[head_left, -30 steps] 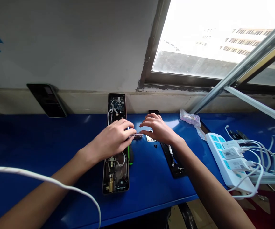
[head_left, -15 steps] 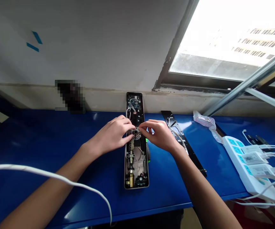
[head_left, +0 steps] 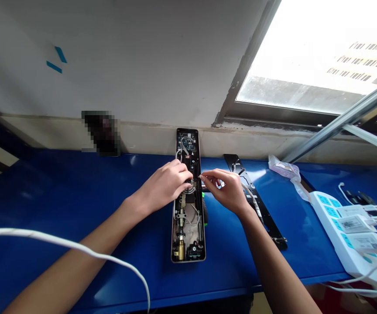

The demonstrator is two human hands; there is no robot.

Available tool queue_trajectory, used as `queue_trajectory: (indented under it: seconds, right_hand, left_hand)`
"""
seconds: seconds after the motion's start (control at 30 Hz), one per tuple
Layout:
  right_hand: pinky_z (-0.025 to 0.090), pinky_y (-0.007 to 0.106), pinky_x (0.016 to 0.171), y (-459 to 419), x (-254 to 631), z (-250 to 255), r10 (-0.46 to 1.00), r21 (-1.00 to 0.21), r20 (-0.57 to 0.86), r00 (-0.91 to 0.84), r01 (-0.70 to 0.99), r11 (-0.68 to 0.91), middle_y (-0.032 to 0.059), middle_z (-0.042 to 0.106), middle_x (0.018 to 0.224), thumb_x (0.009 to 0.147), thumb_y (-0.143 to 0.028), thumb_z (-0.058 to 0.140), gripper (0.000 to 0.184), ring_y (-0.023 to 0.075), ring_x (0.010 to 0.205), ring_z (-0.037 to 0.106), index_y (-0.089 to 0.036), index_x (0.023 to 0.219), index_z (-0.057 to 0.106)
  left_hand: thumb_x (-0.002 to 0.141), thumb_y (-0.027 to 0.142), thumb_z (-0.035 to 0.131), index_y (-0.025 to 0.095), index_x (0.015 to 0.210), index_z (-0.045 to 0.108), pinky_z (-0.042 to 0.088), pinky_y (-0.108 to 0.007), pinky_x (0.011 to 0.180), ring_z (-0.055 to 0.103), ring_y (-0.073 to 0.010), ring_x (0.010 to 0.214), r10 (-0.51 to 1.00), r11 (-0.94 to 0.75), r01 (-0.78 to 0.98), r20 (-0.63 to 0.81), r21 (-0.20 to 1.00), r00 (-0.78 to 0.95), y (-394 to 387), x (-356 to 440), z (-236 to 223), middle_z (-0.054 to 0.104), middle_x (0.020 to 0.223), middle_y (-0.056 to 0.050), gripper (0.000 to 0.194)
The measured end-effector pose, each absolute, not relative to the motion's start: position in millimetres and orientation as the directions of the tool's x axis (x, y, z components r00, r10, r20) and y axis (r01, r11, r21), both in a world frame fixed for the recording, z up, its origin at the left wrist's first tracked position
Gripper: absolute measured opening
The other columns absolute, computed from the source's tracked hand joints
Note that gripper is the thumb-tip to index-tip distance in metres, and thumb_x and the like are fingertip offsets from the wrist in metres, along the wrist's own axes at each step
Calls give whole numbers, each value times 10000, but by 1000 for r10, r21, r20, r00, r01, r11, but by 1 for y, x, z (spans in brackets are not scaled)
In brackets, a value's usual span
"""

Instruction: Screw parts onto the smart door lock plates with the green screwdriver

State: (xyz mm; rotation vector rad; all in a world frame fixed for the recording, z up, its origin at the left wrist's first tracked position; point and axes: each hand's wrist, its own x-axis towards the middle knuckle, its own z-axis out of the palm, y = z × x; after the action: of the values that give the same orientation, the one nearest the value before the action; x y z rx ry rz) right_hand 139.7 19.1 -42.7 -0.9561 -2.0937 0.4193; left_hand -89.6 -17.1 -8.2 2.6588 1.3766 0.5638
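Observation:
A long, narrow open housing (head_left: 188,233), apparently of an electronic door lock, stands lengthwise on the blue table. It holds a circuit board (head_left: 187,141) at its far end and a brass cylinder (head_left: 181,251) at its near end. My left hand (head_left: 169,185) reaches in from the left, fingers closed around coiled pale wire (head_left: 191,189) at the housing's middle; the fingertips partly hide it. Over the housing's right edge, my right hand (head_left: 227,188) pinches thumb and forefinger together. Whatever lies between those fingertips is too small to name.
On the right lies a black plate (head_left: 267,218) with a pale cable. Beyond it are a clear plastic bag (head_left: 285,168) and a white power strip (head_left: 330,222) with several plugged-in adapters. A white cable (head_left: 87,249) crosses the left foreground. The wall (head_left: 142,74) rises behind the table.
My right hand has drawn away from the coiled wire to the housing's right edge, still pinched. My left hand stays at the wire. The whole view has shifted slightly.

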Motion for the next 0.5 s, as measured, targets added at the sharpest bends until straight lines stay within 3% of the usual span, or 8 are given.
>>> queue_trajectory:
  seconds: [0.23,0.5]
  right_hand:
    - [468,281,591,16,169,-53,814,-670,546,-198,480,566,12,725,725,943,-370,704,189,127,595,568,-204,884,773]
    - [409,288,563,9,200,-49,866,-797,489,104,457,395,0,669,639,985,-500,631,364,122,543,529,-189,865,778]
  left_hand:
    - [1000,247,687,154,1085,757,541,-351,877,634,-237,1062,796,-606,713,281,353,537,-13,-71,24,717,1050,-80,144]
    - [976,277,714,167,952,780,519,-333,770,672,-235,925,769,-633,717,126,291,627,21,-4,23,710,947,-83,130]
